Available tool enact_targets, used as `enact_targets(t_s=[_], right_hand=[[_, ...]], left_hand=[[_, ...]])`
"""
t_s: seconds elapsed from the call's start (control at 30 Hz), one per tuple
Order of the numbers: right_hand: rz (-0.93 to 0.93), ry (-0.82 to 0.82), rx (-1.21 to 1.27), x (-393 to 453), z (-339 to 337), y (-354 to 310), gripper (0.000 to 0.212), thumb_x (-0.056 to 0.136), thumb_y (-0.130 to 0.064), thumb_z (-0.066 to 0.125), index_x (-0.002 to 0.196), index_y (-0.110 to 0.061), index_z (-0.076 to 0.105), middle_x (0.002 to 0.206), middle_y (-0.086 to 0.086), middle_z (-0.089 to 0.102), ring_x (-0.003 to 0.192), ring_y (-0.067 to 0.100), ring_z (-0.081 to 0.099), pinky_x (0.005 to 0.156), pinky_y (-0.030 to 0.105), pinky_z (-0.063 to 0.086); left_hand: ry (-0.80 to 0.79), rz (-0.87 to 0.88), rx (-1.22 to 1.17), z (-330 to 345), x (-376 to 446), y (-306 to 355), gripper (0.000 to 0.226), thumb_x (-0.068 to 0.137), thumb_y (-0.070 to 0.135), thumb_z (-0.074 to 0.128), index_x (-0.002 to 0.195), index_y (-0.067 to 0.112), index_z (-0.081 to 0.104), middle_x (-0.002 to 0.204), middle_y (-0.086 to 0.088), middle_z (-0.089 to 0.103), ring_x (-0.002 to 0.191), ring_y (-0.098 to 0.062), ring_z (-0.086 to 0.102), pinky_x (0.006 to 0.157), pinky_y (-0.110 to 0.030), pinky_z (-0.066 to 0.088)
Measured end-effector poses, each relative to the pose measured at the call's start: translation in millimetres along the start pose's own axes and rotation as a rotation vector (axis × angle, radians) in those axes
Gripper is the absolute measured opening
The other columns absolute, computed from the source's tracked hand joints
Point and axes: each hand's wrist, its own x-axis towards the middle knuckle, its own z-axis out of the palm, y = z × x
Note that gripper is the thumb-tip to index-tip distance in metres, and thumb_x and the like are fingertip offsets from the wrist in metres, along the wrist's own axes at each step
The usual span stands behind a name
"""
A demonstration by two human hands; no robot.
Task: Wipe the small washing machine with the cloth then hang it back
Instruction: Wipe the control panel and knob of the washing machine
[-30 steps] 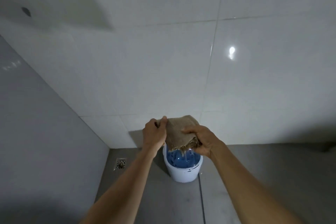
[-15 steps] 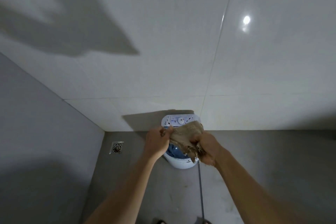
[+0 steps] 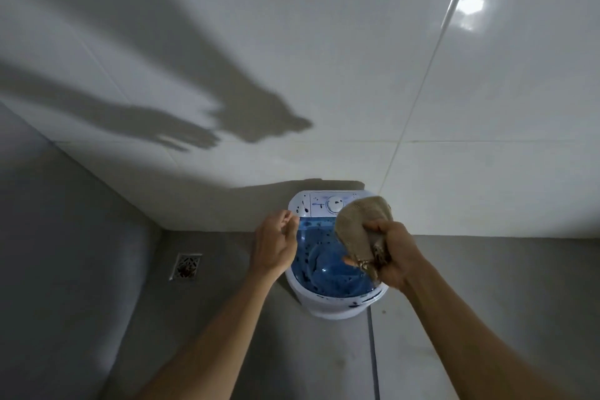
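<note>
A small white washing machine (image 3: 328, 307) with a clear blue lid and a dial panel stands on the grey floor against the white tiled wall. Dark spots dot its lid and rim. My right hand (image 3: 394, 256) is closed on a bunched tan cloth (image 3: 357, 224), held above the right side of the lid. My left hand (image 3: 276, 243) hovers over the machine's left edge with its fingers loosely curled and nothing in it.
A square floor drain (image 3: 185, 266) lies in the grey floor to the left of the machine. A grey side wall (image 3: 65, 253) closes the left. A dark floor joint (image 3: 374, 351) runs toward me from the machine's right.
My left hand has let go of the cloth and moved left. The cloth is now bunched in my right hand alone. The view has tilted down and closer to the machine.
</note>
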Motion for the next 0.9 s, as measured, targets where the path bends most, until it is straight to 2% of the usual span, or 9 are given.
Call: enact_targets(t_s=[0.07, 0.17, 0.27, 0.33, 0.47, 0.57, 0.67, 0.8, 0.9], right_hand=[[-0.030, 0.017, 0.013, 24.7, -14.0, 6.3, 0.051, 0.088, -0.009, 0.059, 0.134, -0.012, 0.038, 0.126, 0.031, 0.058, 0.097, 0.043, 0.066, 0.071, 0.053, 0.059], [-0.084, 0.030, -0.004, 56.5, -29.6, 16.5, 0.056, 0.083, -0.010, 0.064, 0.133, -0.009, 0.039, 0.121, 0.032, 0.059, 0.076, 0.037, 0.066, 0.051, 0.039, 0.056], [-0.172, 0.039, -0.056, 81.6, -39.3, 21.6, 0.055, 0.083, -0.015, 0.064, 0.133, -0.005, 0.043, 0.120, 0.034, 0.061, 0.063, 0.032, 0.062, 0.042, 0.032, 0.049], [-0.244, 0.007, -0.078, 95.1, -44.9, 24.4, 0.048, 0.087, -0.018, 0.060, 0.131, -0.003, 0.046, 0.109, 0.028, 0.061, 0.060, 0.029, 0.060, 0.039, 0.029, 0.047], [-0.359, -0.058, -0.096, 114.3, -51.0, 30.3, 0.054, 0.087, -0.027, 0.061, 0.134, -0.004, 0.045, 0.117, 0.027, 0.059, 0.066, 0.030, 0.063, 0.042, 0.029, 0.048], [-0.441, -0.077, -0.101, 121.2, -51.8, 35.2, 0.054, 0.088, -0.033, 0.057, 0.135, -0.008, 0.047, 0.118, 0.026, 0.061, 0.071, 0.030, 0.064, 0.045, 0.029, 0.048], [-0.474, -0.062, -0.084, 121.5, -51.9, 42.2, 0.046, 0.094, -0.035, 0.048, 0.131, -0.006, 0.049, 0.108, 0.024, 0.063, 0.070, 0.029, 0.063, 0.043, 0.028, 0.047], [-0.465, 0.066, -0.239, 114.3, -48.9, 48.9, 0.032, 0.096, -0.022, 0.053, 0.121, -0.002, 0.051, 0.103, 0.025, 0.067, 0.071, 0.029, 0.065, 0.053, 0.033, 0.050], [-0.557, 0.128, -0.438, 111.4, -44.8, 46.6, 0.025, 0.092, -0.005, 0.055, 0.117, -0.002, 0.059, 0.093, 0.025, 0.068, 0.061, 0.026, 0.060, 0.049, 0.031, 0.049]], left_hand=[[0.006, 0.057, 0.061, 26.6, 10.2, -25.6, 0.037, 0.099, 0.040, 0.040, 0.117, 0.014, 0.059, 0.111, -0.005, 0.065, 0.102, -0.019, 0.061, 0.088, -0.039, 0.052], [-0.027, 0.111, 0.138, 61.1, 18.0, -58.1, 0.041, 0.101, 0.035, 0.038, 0.129, 0.009, 0.053, 0.123, -0.011, 0.061, 0.116, -0.028, 0.054, 0.100, -0.042, 0.044], [-0.094, 0.155, 0.183, 90.8, 26.7, -78.5, 0.049, 0.102, 0.032, 0.033, 0.145, 0.008, 0.036, 0.150, -0.012, 0.039, 0.140, -0.027, 0.033, 0.117, -0.037, 0.024], [-0.104, 0.172, 0.193, 108.4, 30.3, -90.8, 0.051, 0.103, 0.030, 0.032, 0.149, 0.008, 0.028, 0.156, -0.010, 0.028, 0.145, -0.023, 0.023, 0.119, -0.031, 0.015], [-0.068, 0.259, 0.212, 129.7, 36.6, -113.3, 0.049, 0.103, 0.031, 0.031, 0.145, 0.007, 0.034, 0.154, -0.011, 0.033, 0.142, -0.027, 0.031, 0.117, -0.032, 0.022], [-0.041, 0.308, 0.219, 138.4, 39.9, -123.4, 0.049, 0.103, 0.030, 0.031, 0.146, 0.007, 0.033, 0.157, -0.010, 0.026, 0.146, -0.022, 0.021, 0.113, -0.022, 0.011], [-0.036, 0.330, 0.231, 145.0, 42.6, -131.0, 0.050, 0.104, 0.031, 0.027, 0.149, 0.009, 0.026, 0.160, -0.006, 0.018, 0.148, -0.017, 0.012, 0.115, -0.023, 0.004], [-0.072, 0.312, 0.274, 146.1, 41.5, -131.7, 0.052, 0.104, 0.030, 0.023, 0.151, 0.009, 0.018, 0.161, -0.006, 0.010, 0.149, -0.018, 0.006, 0.122, -0.035, 0.009], [-0.107, 0.318, 0.330, 145.3, 44.4, -129.7, 0.053, 0.104, 0.030, 0.023, 0.151, 0.009, 0.015, 0.161, -0.007, 0.006, 0.149, -0.019, 0.004, 0.122, -0.038, 0.012]])
